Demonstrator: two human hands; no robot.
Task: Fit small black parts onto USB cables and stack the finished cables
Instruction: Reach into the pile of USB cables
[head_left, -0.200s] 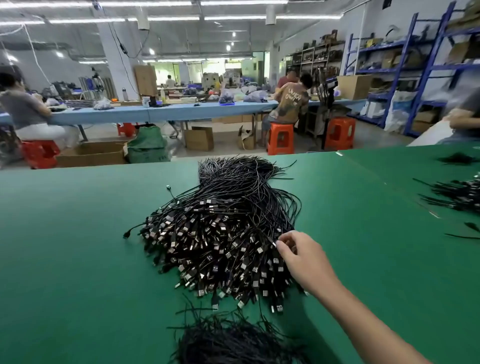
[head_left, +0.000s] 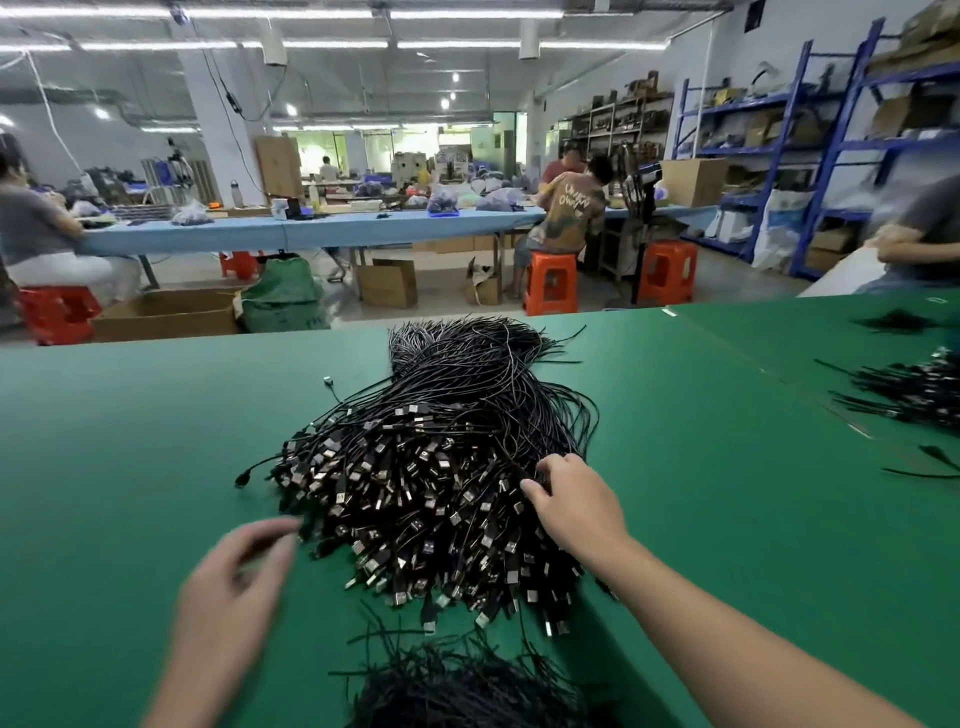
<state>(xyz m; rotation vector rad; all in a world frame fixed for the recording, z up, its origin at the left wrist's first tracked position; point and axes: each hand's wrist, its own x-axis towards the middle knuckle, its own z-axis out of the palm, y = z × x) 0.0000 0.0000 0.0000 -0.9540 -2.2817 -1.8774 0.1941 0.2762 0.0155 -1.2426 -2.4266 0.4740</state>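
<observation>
Cables: large heap of thin black USB cables with shiny metal plug ends (head_left: 431, 478) lies at centre frame on the green felt-like table top (head_left: 130, 441), plugs fanned toward the lower edge, cords bunched toward the top.
Right hand: right hand (head_left: 574, 501) sits on the heap's right flank, fingertips (head_left: 545, 467) curled down among the cords; it looks to be pinching a cable, but which 1, or whether it has hold at all, I cannot tell.
Left hand: blurred left hand (head_left: 234, 582) hovers at lower left, just beside the heap's edge, fingers loosely spread and nothing visibly in it.
Black parts: none can be made out here; too small or hidden.
Second bundle: dark tangle of loose black cords (head_left: 467, 686) at bottom centre, near the plug ends but apart from the main heap.
Neighbouring pile: smaller scatter of black cables (head_left: 914, 389) at right frame, well apart.
Stray cable: single thin black cable with a small connector (head_left: 328, 382) pokes out at the heap's upper left.
Risk 1: cords are interlaced, so lifting 1 would likely drag neighbours along and spill plugs toward the bottom bundle.
Risk 2: if finished and unfinished cables sit this near, a sliding heap could mix them; which pile is which I cannot tell.
Risk 3: a pull on the cord rather than the plug could tighten the tangle or strain the joint.
Risk 4: the left hand's quick approach could nudge the heap's left edge before the right has a clean single cable.
</observation>
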